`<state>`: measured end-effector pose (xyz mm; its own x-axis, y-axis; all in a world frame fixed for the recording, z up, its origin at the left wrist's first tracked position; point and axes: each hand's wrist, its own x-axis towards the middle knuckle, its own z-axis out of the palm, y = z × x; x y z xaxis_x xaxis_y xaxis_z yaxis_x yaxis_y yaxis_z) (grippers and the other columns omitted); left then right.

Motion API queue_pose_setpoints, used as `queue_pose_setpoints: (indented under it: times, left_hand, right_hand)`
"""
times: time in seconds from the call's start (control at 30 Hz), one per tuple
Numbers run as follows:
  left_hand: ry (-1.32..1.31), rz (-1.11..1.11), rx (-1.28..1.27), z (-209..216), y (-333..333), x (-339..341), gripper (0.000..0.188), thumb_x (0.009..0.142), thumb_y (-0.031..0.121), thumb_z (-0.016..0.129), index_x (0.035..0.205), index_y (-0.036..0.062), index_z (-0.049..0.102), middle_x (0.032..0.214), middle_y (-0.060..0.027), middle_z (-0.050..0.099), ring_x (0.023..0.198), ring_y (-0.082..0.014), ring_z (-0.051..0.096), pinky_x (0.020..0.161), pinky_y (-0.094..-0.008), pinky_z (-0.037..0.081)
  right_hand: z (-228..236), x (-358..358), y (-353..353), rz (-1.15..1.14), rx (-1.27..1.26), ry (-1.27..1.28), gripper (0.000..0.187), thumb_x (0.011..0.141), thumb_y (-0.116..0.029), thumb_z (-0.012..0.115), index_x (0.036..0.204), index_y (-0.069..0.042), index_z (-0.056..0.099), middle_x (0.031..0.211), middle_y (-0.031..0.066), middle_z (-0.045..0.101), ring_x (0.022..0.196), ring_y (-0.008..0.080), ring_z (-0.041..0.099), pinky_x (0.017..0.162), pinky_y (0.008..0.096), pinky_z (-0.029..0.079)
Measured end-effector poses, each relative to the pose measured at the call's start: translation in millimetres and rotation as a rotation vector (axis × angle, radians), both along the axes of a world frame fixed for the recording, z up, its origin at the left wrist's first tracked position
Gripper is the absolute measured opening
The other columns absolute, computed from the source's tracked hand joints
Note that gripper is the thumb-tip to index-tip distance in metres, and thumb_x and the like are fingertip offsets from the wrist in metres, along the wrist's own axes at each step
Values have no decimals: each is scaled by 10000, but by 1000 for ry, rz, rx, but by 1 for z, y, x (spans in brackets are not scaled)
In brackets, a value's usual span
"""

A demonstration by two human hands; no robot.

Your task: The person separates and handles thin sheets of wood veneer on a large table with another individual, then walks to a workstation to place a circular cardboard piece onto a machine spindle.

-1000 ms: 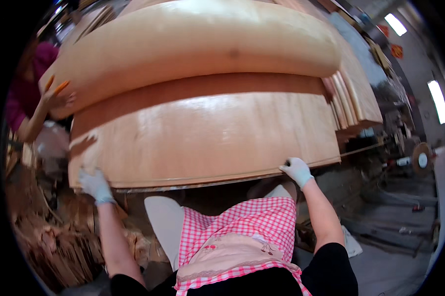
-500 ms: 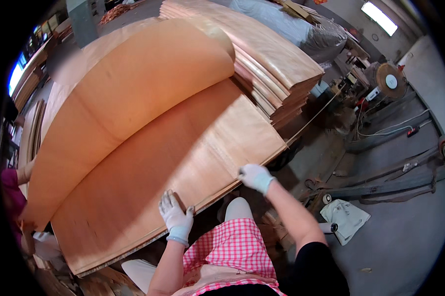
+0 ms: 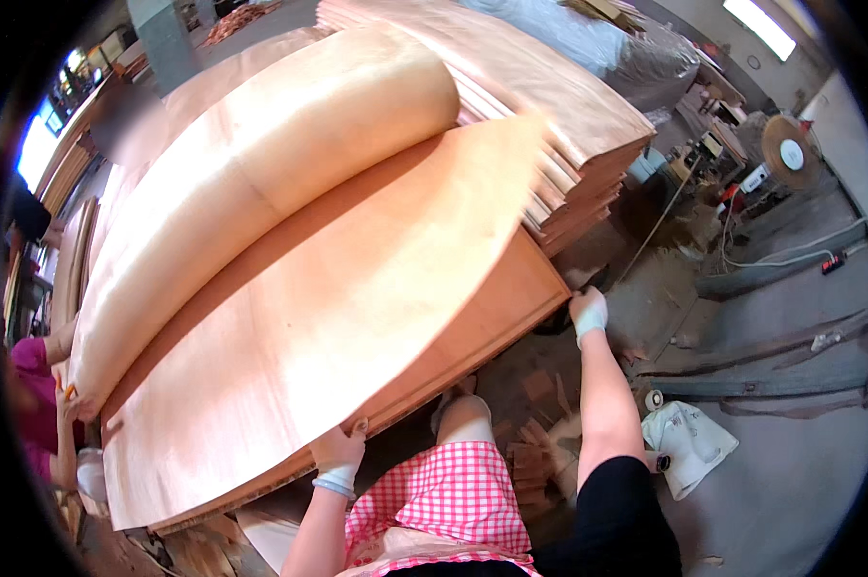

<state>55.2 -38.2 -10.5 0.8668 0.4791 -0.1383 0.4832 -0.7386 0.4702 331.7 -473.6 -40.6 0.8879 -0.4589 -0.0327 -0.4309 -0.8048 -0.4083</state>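
A thin, light-brown wood veneer sheet spreads over a reddish wooden board, its right end lifted and curving off the surface. My left hand, gloved in white, pinches the sheet's near edge, thumb on top. At the board's right corner is my right hand, also gloved; its fingers are curled, and what they grip is hidden. Behind, a second veneer sheet is bent back into a large roll. A co-worker's hand is at the roll's left end, near a small orange object.
A tall stack of veneer sheets stands beyond the board at the right. On the floor lie a white bag and wood scraps near my legs. A machine with a round brown disc is at the far right.
The near veneer sheet has risen from the board at its right end, baring the reddish surface. My left hand now grips its edge; my right hand has moved right to the corner.
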Motion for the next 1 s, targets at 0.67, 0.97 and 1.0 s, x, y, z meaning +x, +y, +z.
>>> queue_pose_setpoints:
  times: [0.67, 0.97, 1.0]
  left_hand:
    - [-739, -93, -599, 57, -8, -96, 374, 720, 69, 742, 1082, 37, 652, 991, -152, 645, 883, -306, 646, 765, -364, 545]
    - [-736, 298, -702, 62, 44, -187, 338, 672, 20, 692, 997, 32, 604, 998, -107, 585, 920, -235, 596, 820, -354, 509]
    - [-744, 375, -724, 57, 50, -195, 336, 656, 26, 687, 978, 39, 593, 982, -96, 581, 901, -226, 588, 813, -344, 501]
  right_hand:
    - [132, -310, 306, 970, 863, -23, 56, 915, -31, 619, 911, 12, 583, 871, 86, 619, 831, 145, 593, 786, 288, 493]
    - [129, -380, 392, 1045, 1022, 175, 104, 878, -71, 665, 940, 3, 625, 853, 91, 618, 808, 166, 619, 707, 318, 510]
    - [119, -388, 403, 1153, 863, 95, 132, 881, -95, 674, 956, 2, 624, 874, 112, 618, 818, 174, 622, 719, 317, 510]
